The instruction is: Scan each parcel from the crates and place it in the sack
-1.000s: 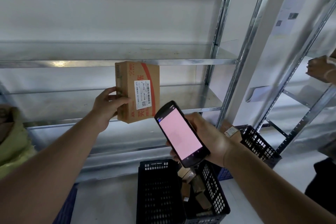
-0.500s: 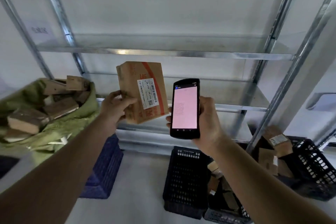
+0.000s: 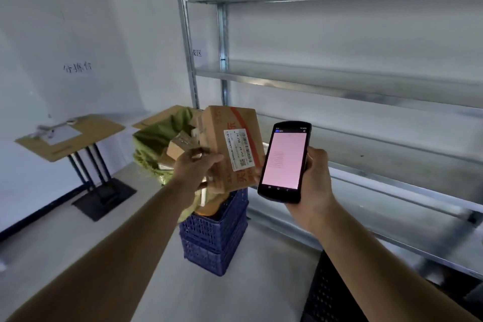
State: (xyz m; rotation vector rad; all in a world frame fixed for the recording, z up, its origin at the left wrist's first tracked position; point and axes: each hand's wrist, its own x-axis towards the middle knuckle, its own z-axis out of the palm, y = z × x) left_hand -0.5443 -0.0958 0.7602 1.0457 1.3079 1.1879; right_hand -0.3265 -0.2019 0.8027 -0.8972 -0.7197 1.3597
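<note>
My left hand (image 3: 194, 167) grips the parcel (image 3: 230, 144) by one corner, just in front of the sack (image 3: 156, 136). My right hand (image 3: 316, 180) is wrapped round the scanner (image 3: 285, 162), right of the sack. Risk: a thin corner hold and a heaped sack, so the parcel may slip or roll off. Count: one held parcel, one scanner, one sack, two blue crates (image 3: 217, 238) beneath it, one black crate (image 3: 326, 293).

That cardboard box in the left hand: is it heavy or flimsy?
Probably light: the left hand holds the cardboard box up alone by one side. Likely stiff: its faces look flat, its edges straight. Matte cardboard seems unlikely to slip.
</note>
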